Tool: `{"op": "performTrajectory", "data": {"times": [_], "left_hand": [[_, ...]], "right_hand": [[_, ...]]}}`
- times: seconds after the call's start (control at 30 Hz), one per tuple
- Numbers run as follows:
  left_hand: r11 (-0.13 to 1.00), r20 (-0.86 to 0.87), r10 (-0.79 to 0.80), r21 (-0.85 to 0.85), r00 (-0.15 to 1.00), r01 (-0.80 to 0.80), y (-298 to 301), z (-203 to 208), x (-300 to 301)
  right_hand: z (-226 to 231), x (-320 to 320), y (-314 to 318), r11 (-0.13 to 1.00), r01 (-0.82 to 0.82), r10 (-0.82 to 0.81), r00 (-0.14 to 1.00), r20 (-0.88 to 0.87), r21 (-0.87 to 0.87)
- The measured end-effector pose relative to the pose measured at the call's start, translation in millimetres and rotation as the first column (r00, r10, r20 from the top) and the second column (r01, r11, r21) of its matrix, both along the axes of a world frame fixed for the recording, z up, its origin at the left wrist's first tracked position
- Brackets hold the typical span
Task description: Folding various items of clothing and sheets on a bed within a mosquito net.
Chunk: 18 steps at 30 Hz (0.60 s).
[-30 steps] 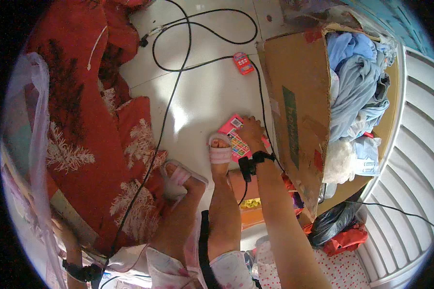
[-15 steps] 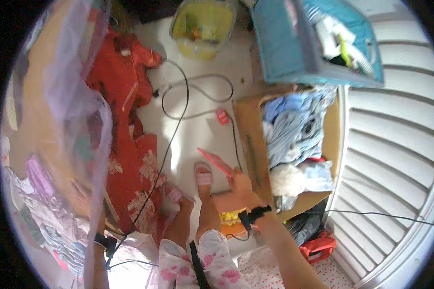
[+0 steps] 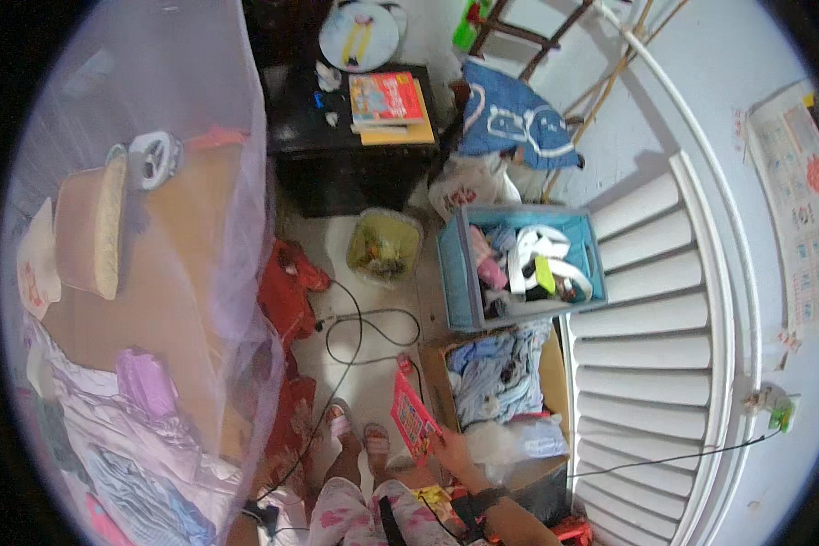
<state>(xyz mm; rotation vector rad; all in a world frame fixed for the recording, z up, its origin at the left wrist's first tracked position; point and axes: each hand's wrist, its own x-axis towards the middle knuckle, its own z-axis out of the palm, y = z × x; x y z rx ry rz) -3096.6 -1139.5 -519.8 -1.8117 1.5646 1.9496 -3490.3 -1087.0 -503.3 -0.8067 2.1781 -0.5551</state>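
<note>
My right hand (image 3: 449, 453) is closed on a thin pink book (image 3: 413, 420) with a printed cover. It is held upright over the floor, to the left of a cardboard box (image 3: 437, 373) full of folded blue and grey clothes (image 3: 491, 373). Low on the left, my left hand (image 3: 268, 475) is near the bed's edge and the red cloth (image 3: 293, 409); its fingers are too dim to make out. On the floor ahead, a black cable (image 3: 359, 323) lies in loops and runs to a small red piece (image 3: 404, 364).
A blue fabric bin (image 3: 448, 273) with mixed items stands behind the box, beside a white slatted rail (image 3: 642, 314). Further back are a yellow waste bin (image 3: 409, 232) and a dark cabinet (image 3: 291, 136) bearing books (image 3: 387, 100). On the left is a bed with purple netting (image 3: 255, 227).
The view has tilted up, showing the cabinet and the wall. The pink book, seen edge-on before, has turned so its cover shows; my right hand still holds it.
</note>
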Motion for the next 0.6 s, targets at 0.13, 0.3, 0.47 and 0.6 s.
{"op": "performTrajectory", "data": {"times": [0.13, 0.3, 0.47, 0.6], "left_hand": [[0.997, -0.035, 0.064, 0.035, 0.997, -0.063, -22.3, 9.0, 16.8], [0.986, -0.036, 0.166, 0.002, 0.985, -0.166, -70.5, 9.0, 64.3], [0.977, -0.062, 0.163, -0.130, 0.985, -0.170, -99.0, -0.3, 105.9], [0.954, -0.126, 0.281, -0.075, 0.952, -0.291, -130.3, 25.0, 69.7]], "right_hand": [[-2.7, -16.8, -24.4, 0.974, 0.184, -0.169, 0.979, 0.118, -0.130], [79.6, -41.1, -112.8, 0.816, 0.561, -0.422, 0.741, 0.522, -0.138], [121.5, -98.7, -190.3, 0.848, 0.439, -0.300, 0.860, 0.414, -0.298], [111.6, -158.0, -253.6, 0.635, 0.628, -0.356, 0.754, 0.552, -0.449]]}}
